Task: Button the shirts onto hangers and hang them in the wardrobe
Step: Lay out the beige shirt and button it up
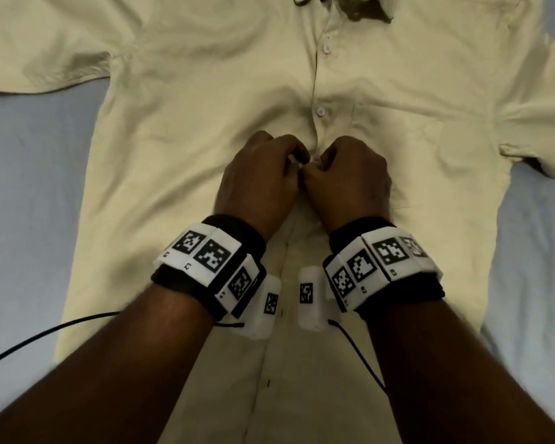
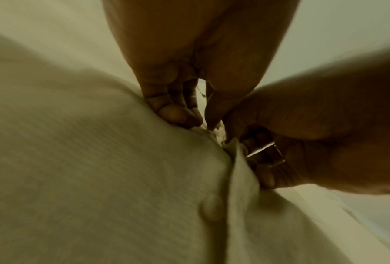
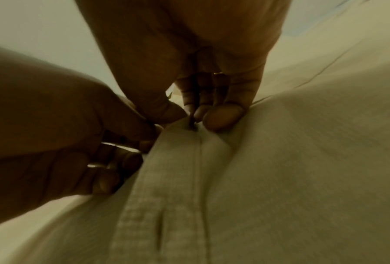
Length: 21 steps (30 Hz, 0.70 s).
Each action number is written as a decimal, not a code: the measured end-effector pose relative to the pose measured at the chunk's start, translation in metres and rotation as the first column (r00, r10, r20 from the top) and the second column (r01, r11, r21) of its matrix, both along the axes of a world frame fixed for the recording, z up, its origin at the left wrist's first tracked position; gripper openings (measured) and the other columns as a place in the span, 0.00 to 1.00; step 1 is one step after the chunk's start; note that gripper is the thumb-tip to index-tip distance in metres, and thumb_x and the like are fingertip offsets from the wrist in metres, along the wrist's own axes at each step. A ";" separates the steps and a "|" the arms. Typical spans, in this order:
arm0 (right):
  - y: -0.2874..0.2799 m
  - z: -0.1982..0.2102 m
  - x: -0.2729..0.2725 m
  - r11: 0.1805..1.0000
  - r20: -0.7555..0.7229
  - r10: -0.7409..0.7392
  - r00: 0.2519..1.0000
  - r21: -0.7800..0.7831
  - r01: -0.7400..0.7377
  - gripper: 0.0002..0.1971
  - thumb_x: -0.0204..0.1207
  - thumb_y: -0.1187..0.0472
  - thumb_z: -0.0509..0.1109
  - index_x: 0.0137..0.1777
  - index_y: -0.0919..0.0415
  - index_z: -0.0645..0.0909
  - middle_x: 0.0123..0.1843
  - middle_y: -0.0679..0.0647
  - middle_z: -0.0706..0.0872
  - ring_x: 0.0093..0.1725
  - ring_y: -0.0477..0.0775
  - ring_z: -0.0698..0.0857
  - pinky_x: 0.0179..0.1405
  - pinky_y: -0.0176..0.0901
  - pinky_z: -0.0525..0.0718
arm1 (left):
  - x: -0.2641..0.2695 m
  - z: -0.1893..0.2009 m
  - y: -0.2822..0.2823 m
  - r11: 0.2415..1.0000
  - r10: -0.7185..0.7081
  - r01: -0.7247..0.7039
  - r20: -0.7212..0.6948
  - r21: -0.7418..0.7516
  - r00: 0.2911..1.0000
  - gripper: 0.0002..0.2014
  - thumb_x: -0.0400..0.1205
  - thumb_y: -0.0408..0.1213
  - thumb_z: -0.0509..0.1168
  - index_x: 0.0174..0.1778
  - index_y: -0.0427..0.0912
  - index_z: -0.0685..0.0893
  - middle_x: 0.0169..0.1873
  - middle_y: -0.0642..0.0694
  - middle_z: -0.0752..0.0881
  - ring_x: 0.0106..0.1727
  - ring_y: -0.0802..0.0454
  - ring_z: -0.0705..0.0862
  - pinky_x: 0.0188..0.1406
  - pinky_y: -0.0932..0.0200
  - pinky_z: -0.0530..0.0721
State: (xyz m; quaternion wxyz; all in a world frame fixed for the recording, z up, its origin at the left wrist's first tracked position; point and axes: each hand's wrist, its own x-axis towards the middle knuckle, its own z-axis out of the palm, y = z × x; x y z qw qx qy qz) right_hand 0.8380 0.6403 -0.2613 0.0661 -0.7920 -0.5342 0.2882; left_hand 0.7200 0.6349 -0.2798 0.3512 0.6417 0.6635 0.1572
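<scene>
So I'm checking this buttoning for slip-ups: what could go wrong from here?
1. Both hands, left and right, bunch the placket at one spot on the shirt; the button could slip back out half-threaded.
2. Lower buttonholes lie open beneath the wrists; a hole could be skipped, leaving the front misaligned.
3. No hanger is visible at the collar, so it may still need inserting.

Pale blue bedsheet (image 1: 29, 187), dim light
</scene>
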 end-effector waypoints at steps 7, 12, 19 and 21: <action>-0.009 0.003 0.005 0.992 0.079 0.125 0.989 0.005 -0.126 0.12 0.80 0.51 0.68 0.50 0.60 0.84 0.49 0.56 0.86 0.50 0.60 0.85 0.42 0.43 0.71 | 0.005 0.003 -0.002 0.990 -0.121 0.129 -0.115 0.065 0.986 0.08 0.85 0.38 0.66 0.55 0.48 0.89 0.53 0.46 0.81 0.48 0.46 0.84 0.46 0.51 0.83; -0.014 0.000 0.011 1.000 -0.052 0.000 0.999 0.029 0.002 0.08 0.81 0.54 0.64 0.46 0.58 0.77 0.41 0.50 0.79 0.43 0.53 0.76 0.41 0.42 0.66 | 0.006 0.006 0.003 0.986 -0.155 0.162 -0.147 0.038 0.977 0.06 0.85 0.41 0.67 0.53 0.48 0.88 0.51 0.48 0.82 0.51 0.47 0.83 0.44 0.58 0.70; -0.026 -0.004 0.007 0.989 -0.178 -0.058 0.982 0.127 0.081 0.07 0.81 0.53 0.68 0.44 0.54 0.79 0.34 0.41 0.77 0.41 0.47 0.78 0.35 0.38 0.64 | 0.001 0.009 0.007 0.991 0.019 -0.007 0.088 -0.131 0.996 0.04 0.81 0.40 0.70 0.42 0.48 0.90 0.34 0.55 0.87 0.38 0.58 0.87 0.49 0.56 0.85; -0.028 -0.004 0.004 0.989 -0.200 -0.050 0.979 0.130 0.077 0.05 0.80 0.52 0.70 0.45 0.51 0.80 0.36 0.40 0.80 0.43 0.44 0.80 0.34 0.31 0.69 | 0.000 0.011 0.007 0.989 0.037 -0.019 0.123 -0.150 0.992 0.05 0.82 0.39 0.71 0.42 0.48 0.91 0.32 0.53 0.89 0.33 0.62 0.87 0.45 0.58 0.88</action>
